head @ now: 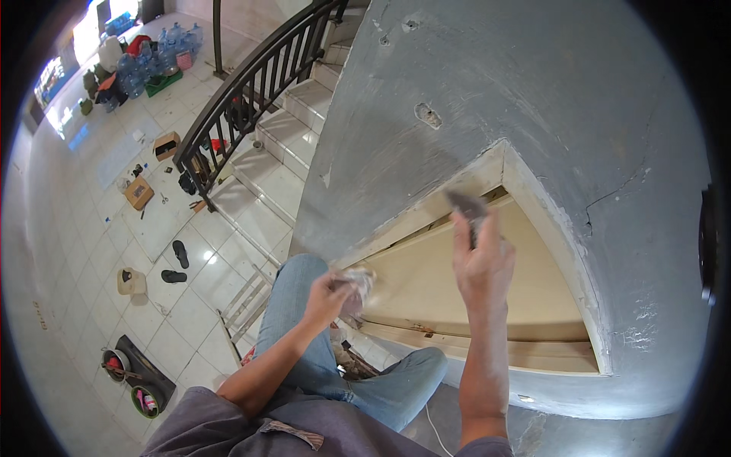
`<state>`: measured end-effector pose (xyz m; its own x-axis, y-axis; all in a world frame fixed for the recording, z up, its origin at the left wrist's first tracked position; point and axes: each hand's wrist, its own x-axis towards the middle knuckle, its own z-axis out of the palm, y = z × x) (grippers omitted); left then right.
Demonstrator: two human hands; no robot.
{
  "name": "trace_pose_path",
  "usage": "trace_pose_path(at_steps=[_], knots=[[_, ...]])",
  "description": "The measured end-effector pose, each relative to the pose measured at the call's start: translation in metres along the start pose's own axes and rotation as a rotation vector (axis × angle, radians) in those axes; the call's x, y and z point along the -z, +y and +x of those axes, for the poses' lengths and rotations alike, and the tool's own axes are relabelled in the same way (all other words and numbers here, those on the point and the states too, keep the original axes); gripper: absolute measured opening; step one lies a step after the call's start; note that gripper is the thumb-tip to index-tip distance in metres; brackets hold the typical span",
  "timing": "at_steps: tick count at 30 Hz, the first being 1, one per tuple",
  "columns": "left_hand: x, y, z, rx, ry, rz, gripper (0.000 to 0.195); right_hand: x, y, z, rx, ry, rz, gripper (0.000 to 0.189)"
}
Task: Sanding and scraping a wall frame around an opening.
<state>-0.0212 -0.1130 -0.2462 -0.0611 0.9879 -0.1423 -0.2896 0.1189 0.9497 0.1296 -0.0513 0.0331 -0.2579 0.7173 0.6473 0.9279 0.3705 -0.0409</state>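
Observation:
My right hand (pixel 485 265) is raised before the grey wall (pixel 388 165), over a triangular recess. It grips a dark flat piece (pixel 467 207), blurred by motion; whether this is sandpaper or a scraper blade I cannot tell. The cream frame (pixel 451 197) of the recess lies just behind that piece. Inside the frame sits a flat cream panel (pixel 537 274). Lower left of the panel, my left hand (pixel 324 301) pinches a crumpled whitish, pinkish bundle (pixel 357 291), perhaps a plastic bag or cloth. That bundle is blurred too.
A tiled staircase (pixel 285 163) with a dark railing (pixel 228 91) rises on the left. Beside my knee stands a ladder (pixel 245 303). Slippers (pixel 180 254), a cardboard box (pixel 139 192), a beige container (pixel 131 281) and buckets (pixel 145 401) are on the tiled floor. Water bottles (pixel 131 74) cluster farther off.

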Motion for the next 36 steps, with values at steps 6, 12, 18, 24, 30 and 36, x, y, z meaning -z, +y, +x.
trace_pose_path(at_steps=[6, 12, 18, 24, 30, 36], knots=[[-0.009, 0.168, 0.043, -0.6, 0.398, -0.112, 0.006, 0.005, 0.002, -0.044, -0.184, -0.128, 0.254, 0.024], [-0.08, 0.256, 0.086, -1.358, 0.321, 0.41, 0.038, 0.006, 0.014, -0.084, -0.529, -0.111, 0.415, 0.024], [-0.077, 0.144, 0.081, -1.244, 0.255, 0.701, 0.054, -0.01, 0.019, -0.152, -0.726, -0.156, 0.44, 0.017], [-0.116, 0.23, 0.088, -1.248, 0.306, 0.616, 0.052, -0.026, 0.023, -0.162, -0.876, -0.122, 0.56, 0.019], [-0.078, 0.162, 0.081, -1.223, 0.271, 0.773, 0.055, -0.015, 0.012, -0.15, -0.904, -0.03, 0.695, 0.017], [-0.108, 0.21, 0.078, -1.248, 0.246, 0.66, 0.055, -0.01, 0.021, -0.148, -0.928, -0.015, 0.632, 0.019]])
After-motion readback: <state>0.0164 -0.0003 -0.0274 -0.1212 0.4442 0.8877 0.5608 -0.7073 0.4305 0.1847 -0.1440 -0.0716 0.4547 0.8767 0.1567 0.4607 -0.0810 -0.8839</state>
